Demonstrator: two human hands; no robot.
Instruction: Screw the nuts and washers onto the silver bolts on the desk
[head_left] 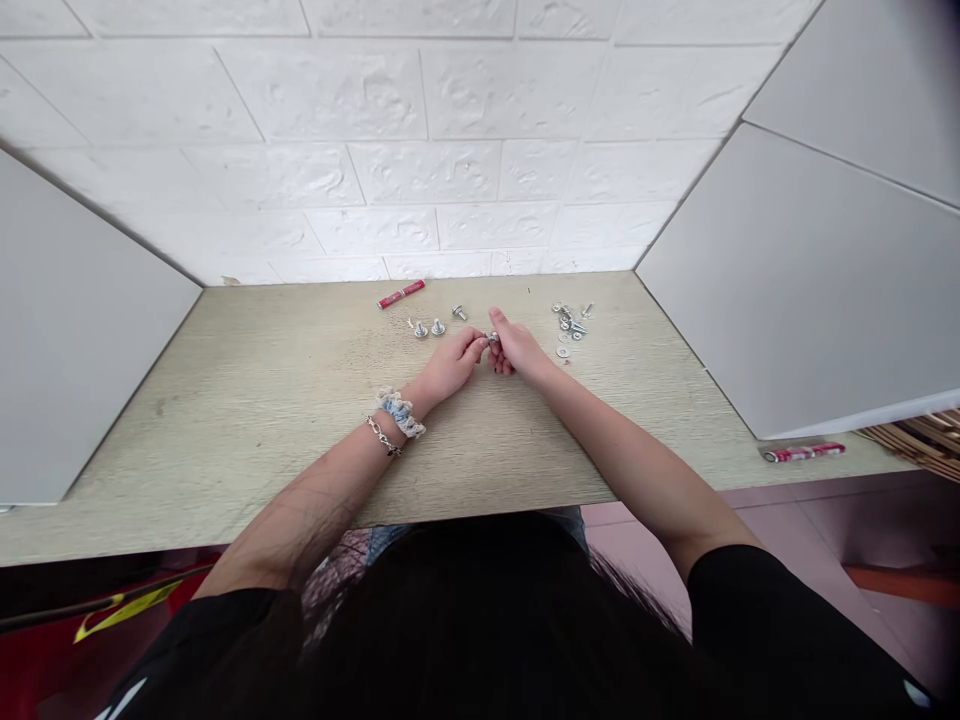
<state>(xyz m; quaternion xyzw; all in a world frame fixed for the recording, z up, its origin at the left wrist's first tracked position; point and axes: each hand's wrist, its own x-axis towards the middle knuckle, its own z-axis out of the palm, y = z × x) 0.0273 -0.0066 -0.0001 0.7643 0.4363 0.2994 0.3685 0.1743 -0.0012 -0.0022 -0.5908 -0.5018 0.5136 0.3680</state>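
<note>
Above the middle of the table, my left hand (452, 362) and my right hand (519, 350) meet around a small silver bolt (493, 340). The fingers of my left hand are closed in a pinch at its left side. My right hand curls round it from the right, thumb raised; a washer or nut on it is too small to make out. Left of my hands, two bolts with washers (430, 328) stand on their heads, and another bolt (460, 313) lies tilted behind them. A loose group of bolts, nuts and washers (570, 325) lies to the right.
A red marker-like tube (401, 294) lies near the white brick-patterned wall (390, 90). Another red tube (804, 453) is at the right front edge, near a wicker basket (922, 442). Grey panels stand left (82, 330) and right (810, 270) of the wooden table (262, 400).
</note>
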